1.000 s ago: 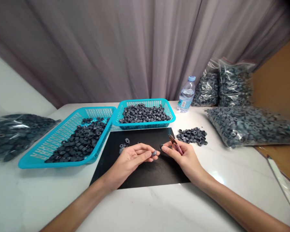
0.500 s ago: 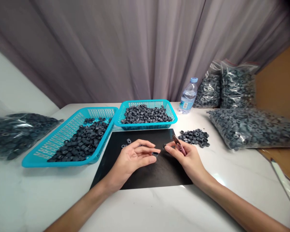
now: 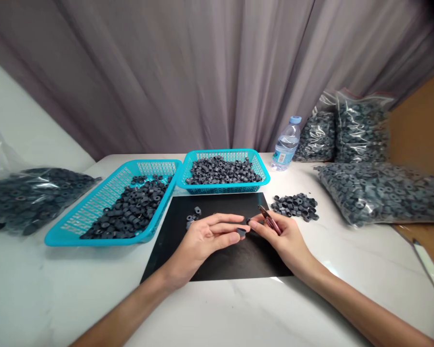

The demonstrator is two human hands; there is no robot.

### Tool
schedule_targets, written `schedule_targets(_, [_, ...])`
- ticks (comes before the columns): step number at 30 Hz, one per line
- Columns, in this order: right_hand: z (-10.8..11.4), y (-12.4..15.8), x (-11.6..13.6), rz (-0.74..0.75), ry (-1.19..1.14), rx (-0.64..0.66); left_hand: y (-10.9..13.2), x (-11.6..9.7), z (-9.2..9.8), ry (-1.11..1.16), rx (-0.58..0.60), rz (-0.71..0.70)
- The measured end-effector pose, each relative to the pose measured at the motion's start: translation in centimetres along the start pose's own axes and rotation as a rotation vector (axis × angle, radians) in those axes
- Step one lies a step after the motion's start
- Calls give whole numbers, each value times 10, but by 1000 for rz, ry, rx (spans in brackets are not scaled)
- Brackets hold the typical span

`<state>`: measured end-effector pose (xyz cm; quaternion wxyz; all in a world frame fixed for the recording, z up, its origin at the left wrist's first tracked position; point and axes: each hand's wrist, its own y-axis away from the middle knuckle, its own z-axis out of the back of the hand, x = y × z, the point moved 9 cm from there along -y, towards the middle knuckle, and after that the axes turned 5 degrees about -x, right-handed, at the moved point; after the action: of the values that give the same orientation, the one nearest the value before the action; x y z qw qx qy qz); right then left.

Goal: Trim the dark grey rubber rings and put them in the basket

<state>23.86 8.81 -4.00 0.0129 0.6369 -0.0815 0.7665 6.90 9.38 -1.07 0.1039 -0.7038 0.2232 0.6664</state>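
Over the black mat [image 3: 235, 262], my left hand [image 3: 210, 238] pinches a small dark grey piece [image 3: 241, 232] between thumb and fingers. My right hand [image 3: 282, 236] is closed around a small tool with reddish handles [image 3: 272, 222], its tip pointing up and left. Between the right thumb and forefinger sits a small dark ring [image 3: 248, 221], close to the left fingertips. Several loose grey pieces [image 3: 197, 210] lie on the mat behind my left hand. To the right of the mat is a pile of dark pieces [image 3: 295, 206].
Two blue baskets [image 3: 58, 237] [image 3: 222, 186] of dark pieces stand at left and back. A water bottle [image 3: 287, 144] and filled bags [image 3: 383, 193] [image 3: 361, 127] [image 3: 316, 135] are at right. Another filled bag [image 3: 36, 195] lies far left. A white strip [image 3: 430, 272] lies at the right edge.
The whole scene has shifted slightly right in view. My left fingertips have come closer to my right hand, and the piece in them is turned differently.
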Motion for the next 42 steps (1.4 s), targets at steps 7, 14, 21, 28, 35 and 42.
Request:
schedule_targets(7, [-2, 0, 3, 15, 11, 27, 1, -1, -5, 51, 18, 20])
schedule_targets(14, [-3, 1, 0, -15, 0, 38, 3, -31, 16, -18, -77, -110])
schedule_targets(21, [-7, 3, 0, -10, 16, 69, 7, -49, 26, 43, -121, -149])
schedule_targets(28, [-9, 6, 5, 11, 65, 94, 8, -30, 5, 96, -26, -69])
schedule_targets(35, [-6, 8, 10, 39, 16, 51, 4, -22, 7, 58, -7, -58])
schedule_targets(42, [61, 5, 38, 205, 5, -447, 3, -5, -4, -367, 36, -175])
